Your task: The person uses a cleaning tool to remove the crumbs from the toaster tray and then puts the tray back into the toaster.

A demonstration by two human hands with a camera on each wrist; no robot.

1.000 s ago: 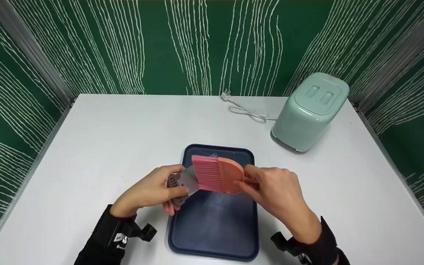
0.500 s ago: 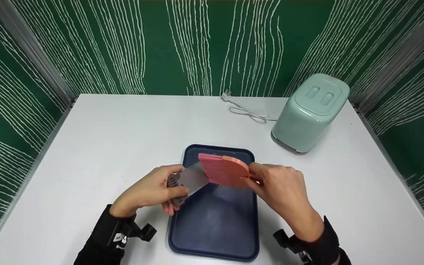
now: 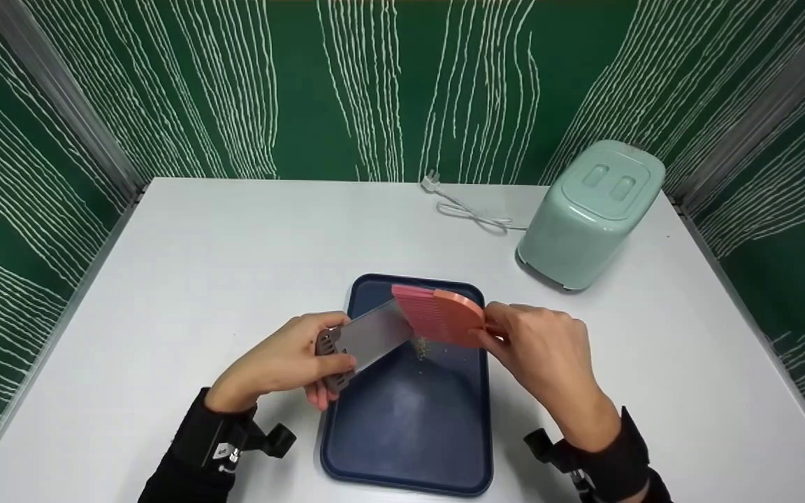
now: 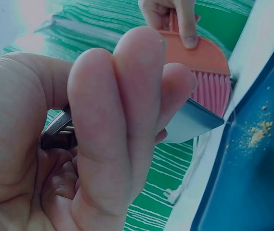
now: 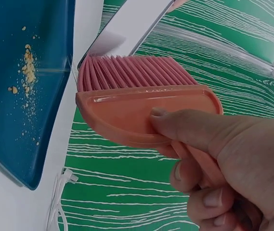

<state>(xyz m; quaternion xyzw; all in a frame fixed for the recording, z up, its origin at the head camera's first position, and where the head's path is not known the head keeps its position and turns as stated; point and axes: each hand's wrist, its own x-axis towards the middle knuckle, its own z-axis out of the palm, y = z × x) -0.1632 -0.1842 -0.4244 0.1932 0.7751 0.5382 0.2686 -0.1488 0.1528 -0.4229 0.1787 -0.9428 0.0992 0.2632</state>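
My left hand [image 3: 294,360] grips the grey slotted end of a thin metal crumb tray [image 3: 376,335], which slants over the dark blue serving tray [image 3: 406,426]. In my right hand [image 3: 546,356] is a small orange hand brush [image 5: 127,113] with pink bristles [image 5: 132,72], held by its handle with the thumb on its flat back. The bristles touch the far end of the metal tray. Pale yellow crumbs [image 5: 28,72] lie in a small heap on the blue tray below that end. In the left wrist view, my fingers [image 4: 98,130] hide much of the crumb tray.
A mint green toaster [image 3: 588,213] stands at the back right of the white table [image 3: 249,258]. Its white cord and plug [image 3: 469,213] lie loosely to its left. Green walls with white streaks [image 3: 437,91] enclose the back and sides.
My right hand has moved the brush to the right and slightly away along the crumb tray, baring more metal. Crumbs now show on the blue tray. My left hand stays nearly still.
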